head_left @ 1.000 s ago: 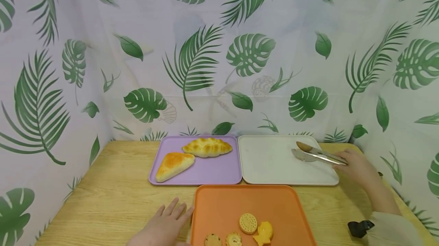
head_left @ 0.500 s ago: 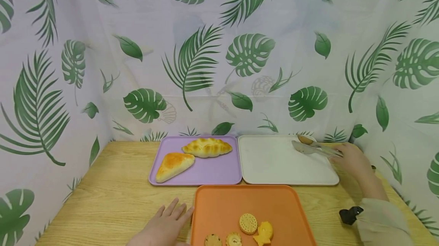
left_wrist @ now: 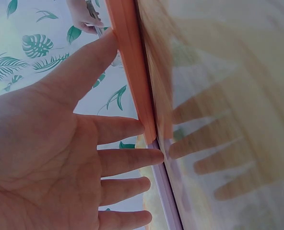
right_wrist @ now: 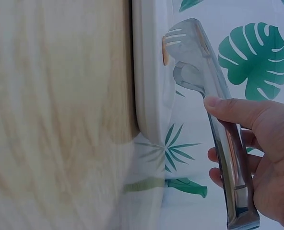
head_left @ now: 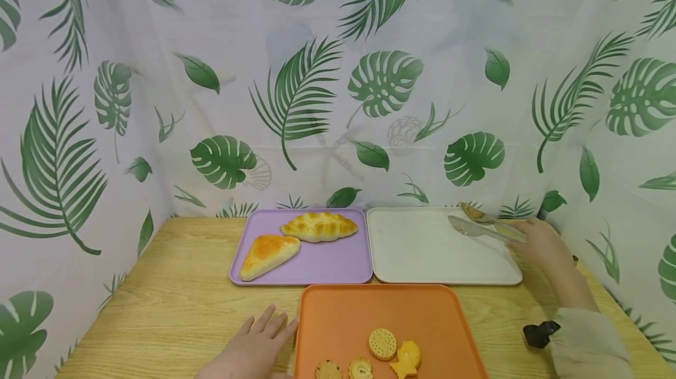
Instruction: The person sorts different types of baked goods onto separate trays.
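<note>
Metal tongs are gripped in my right hand, at the right side of the white tray. Their two heads stand apart over the tray's back right part, with nothing between them. In the right wrist view, the thumb lies along one arm of the tongs and the fingers reach round the other side. My left hand is spread with straight fingers at the left edge of the orange tray. From the left wrist view, the thumb and index fingertips meet the orange rim.
Behind the left hand, a purple tray bears a triangular bread and a braided bread. Several biscuits, including a round one and a fish-shaped one, lie on the orange tray. A leaf-patterned cloth hangs behind the table.
My right hand has shifted slightly left and back with the tongs, and their heads have spread wider apart. The left hand and the trays have stayed in place.
</note>
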Motion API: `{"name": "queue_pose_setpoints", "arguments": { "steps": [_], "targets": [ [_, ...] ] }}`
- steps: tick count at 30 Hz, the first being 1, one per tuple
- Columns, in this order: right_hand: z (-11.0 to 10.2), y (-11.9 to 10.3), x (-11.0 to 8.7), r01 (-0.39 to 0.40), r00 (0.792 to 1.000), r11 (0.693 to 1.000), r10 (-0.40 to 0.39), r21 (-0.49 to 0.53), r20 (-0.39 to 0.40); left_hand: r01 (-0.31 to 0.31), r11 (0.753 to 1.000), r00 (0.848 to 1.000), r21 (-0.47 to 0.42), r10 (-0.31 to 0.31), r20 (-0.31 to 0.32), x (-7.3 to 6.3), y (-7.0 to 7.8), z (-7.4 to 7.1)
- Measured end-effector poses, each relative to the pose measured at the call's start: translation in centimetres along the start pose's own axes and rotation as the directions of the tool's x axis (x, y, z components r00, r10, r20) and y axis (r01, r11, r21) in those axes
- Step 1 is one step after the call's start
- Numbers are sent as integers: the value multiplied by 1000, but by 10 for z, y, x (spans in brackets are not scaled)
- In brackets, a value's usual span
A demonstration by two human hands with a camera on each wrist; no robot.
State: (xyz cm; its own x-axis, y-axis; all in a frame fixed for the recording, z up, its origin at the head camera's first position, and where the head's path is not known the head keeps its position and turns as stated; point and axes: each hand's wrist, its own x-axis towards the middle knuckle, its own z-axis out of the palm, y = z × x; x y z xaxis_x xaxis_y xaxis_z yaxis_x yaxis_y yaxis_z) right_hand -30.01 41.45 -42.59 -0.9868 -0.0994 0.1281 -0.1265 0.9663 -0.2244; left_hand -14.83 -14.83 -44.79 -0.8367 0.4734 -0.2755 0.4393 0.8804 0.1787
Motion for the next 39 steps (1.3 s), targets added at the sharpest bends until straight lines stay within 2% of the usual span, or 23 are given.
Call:
{"name": "queue_pose_setpoints", "arguments": {
  "steps": [8,12,20,24,30,36,39],
  "targets": [
    [-6,-8,-22,70,996,997,-67,44,-65,-8,1000,1000,-13,8,22,-2,1,-2],
    [-15,-16,-36,96,993,995,-94,18,-75,-10,1000,1000,-15,10,25,-3,2,-3],
    [-34,-32,-65,152,977,988,-153,-23,-150,-21,1000,1000,-22,21,11,-4,3,-4],
    [-38,-40,-78,207,952,977,-213,-52,-219,-31,999,1000,-29,31,-1,-5,2,-4],
    [-34,-50,-99,274,917,959,-285,-77,-280,-54,997,999,-58,53,-12,-7,1,-4],
    [-29,-60,-116,372,848,921,-389,-118,-360,-63,996,998,-57,62,-24,-8,2,-6],
    [-26,-66,-122,405,827,908,-413,-107,-381,-63,996,998,-69,61,-23,-8,2,-5]
  ]
}}
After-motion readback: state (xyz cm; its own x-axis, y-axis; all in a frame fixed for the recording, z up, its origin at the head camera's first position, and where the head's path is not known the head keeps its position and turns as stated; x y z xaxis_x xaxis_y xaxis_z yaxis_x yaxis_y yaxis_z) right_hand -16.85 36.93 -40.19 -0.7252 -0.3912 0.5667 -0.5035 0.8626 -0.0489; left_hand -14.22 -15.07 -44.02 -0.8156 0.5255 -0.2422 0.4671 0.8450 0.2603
